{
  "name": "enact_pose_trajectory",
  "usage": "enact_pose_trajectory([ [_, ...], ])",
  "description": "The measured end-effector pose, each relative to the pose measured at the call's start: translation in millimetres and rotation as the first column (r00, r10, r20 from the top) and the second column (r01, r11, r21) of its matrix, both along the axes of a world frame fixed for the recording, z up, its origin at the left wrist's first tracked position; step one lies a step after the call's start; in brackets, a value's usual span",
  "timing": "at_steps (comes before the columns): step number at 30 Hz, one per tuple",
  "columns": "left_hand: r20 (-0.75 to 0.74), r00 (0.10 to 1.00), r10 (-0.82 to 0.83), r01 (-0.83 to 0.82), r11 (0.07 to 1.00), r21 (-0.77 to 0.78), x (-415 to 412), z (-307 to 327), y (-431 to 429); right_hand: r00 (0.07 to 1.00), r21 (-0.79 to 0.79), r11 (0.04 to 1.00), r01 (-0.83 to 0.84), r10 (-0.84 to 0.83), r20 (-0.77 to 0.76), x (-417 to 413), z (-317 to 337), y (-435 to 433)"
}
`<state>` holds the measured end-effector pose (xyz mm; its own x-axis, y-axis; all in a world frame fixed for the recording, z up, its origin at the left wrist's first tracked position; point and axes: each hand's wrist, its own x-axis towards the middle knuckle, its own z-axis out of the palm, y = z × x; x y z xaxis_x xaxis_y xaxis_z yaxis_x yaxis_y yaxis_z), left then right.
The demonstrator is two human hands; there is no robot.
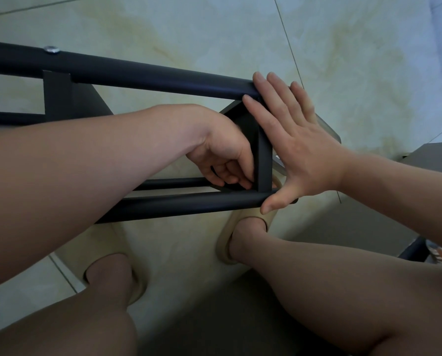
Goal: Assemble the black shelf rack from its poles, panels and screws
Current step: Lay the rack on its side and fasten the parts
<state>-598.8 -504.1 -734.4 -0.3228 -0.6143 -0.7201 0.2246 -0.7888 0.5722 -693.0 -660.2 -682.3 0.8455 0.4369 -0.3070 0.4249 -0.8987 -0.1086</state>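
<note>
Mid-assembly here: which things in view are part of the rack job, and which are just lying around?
Job:
- upper black metal pole
- silver screw head on it
- lower black metal pole
- black end panel
- left hand, right hand

Lying about:
- beige slippers
- grey object at the right edge
- pale tiled floor

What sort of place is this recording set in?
Probably a room at home: pale glossy floor tiles, the person's beige slippers, and a half-built black rack being assembled on the floor.
</note>
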Motion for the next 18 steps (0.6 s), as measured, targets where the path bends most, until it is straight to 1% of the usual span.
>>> enact_pose_trajectory([
  [7, -0.022, 1.000, -0.009, 0.009, 1.000, -0.004, 2.1, 1.2, 2.0, 1.000, 0.001, 1.000, 0.004, -0.004, -0.007, 0.4, 1.2, 0.8],
  [13, 0.006, 1.000, 0.016, -0.016, 1.000, -0.004, -1.1, -1.4, 1.6, 1.000, -0.001, 1.000, 0.001, -0.001, -0.006, 0.1, 1.1, 1.3],
  [18, -0.026, 1.000, 0.018, -0.019, 1.000, -0.014, 0.5, -0.7, 1.3, 1.000, 0.005, 1.000, 0.002, -0.002, -0.002, 0.5, -0.1, 1.1],
])
